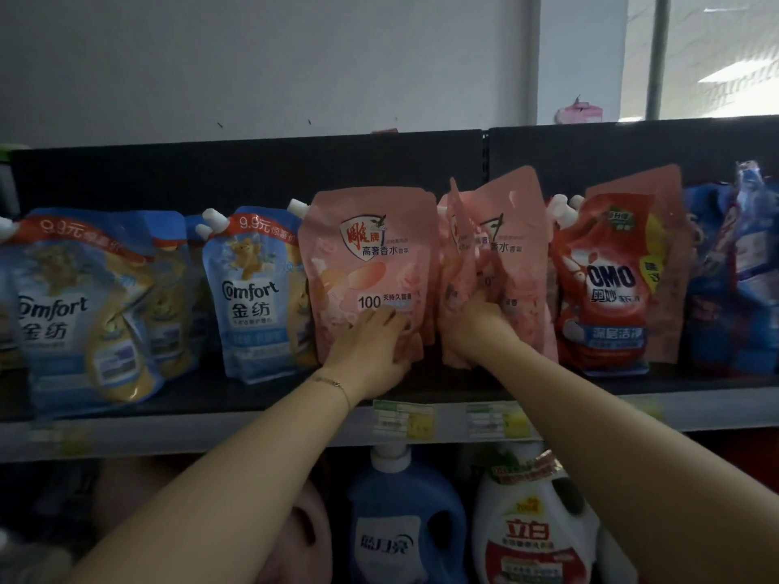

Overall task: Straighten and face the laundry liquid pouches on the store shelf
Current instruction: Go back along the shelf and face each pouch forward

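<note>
Left hand, fingers flat, pressing upright pink pouch; at 3 o'clock, right hand gripping creased pink pouch.

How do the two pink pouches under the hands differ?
The left pink pouch faces front, flat, its label fully readable; the right pink pouch is turned and creased, its label partly hidden. The left hand rests on the left one's front; the right hand grips the right one's fold. Both are pink, same brand, upright.
</note>
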Demonstrator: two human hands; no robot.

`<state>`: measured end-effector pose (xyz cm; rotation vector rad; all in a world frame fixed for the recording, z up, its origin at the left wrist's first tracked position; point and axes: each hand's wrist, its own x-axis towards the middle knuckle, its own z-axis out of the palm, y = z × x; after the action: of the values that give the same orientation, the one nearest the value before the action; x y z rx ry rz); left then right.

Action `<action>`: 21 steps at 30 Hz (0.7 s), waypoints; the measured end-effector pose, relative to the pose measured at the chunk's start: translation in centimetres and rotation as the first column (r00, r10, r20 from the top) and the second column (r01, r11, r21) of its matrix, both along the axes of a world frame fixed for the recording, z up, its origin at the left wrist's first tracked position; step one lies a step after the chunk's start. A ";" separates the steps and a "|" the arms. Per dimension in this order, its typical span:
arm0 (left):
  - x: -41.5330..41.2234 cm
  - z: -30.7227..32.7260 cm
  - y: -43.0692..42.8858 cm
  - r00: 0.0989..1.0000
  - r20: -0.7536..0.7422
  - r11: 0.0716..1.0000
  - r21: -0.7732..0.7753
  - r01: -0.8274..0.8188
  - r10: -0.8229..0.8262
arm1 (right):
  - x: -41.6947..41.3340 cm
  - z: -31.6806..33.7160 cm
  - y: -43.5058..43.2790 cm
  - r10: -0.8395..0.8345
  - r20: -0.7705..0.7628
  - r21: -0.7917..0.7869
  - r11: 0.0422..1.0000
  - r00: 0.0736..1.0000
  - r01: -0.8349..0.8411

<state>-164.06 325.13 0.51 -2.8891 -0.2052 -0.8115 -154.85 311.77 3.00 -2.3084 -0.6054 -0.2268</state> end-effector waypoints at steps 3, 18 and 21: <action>0.4 0.2 -0.3 0.998 -0.057 1.000 -0.005 -0.030 0.030 | 0.6 0.3 1.0 -0.069 -0.020 -0.034 0.997 0.997 0.068; 2.1 1.3 0.2 0.996 -0.035 0.846 -0.530 0.053 -0.085 | -3.0 -0.6 0.8 -0.044 0.416 0.048 0.999 0.908 0.026; 2.4 1.3 1.0 0.985 0.038 0.648 -0.749 0.138 -0.166 | -4.7 0.3 0.4 -0.020 0.464 0.030 1.000 0.886 0.007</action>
<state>-161.61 326.11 1.83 -3.7530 -0.3760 -0.8509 -159.50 312.21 3.32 -2.2370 -0.8141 -0.8079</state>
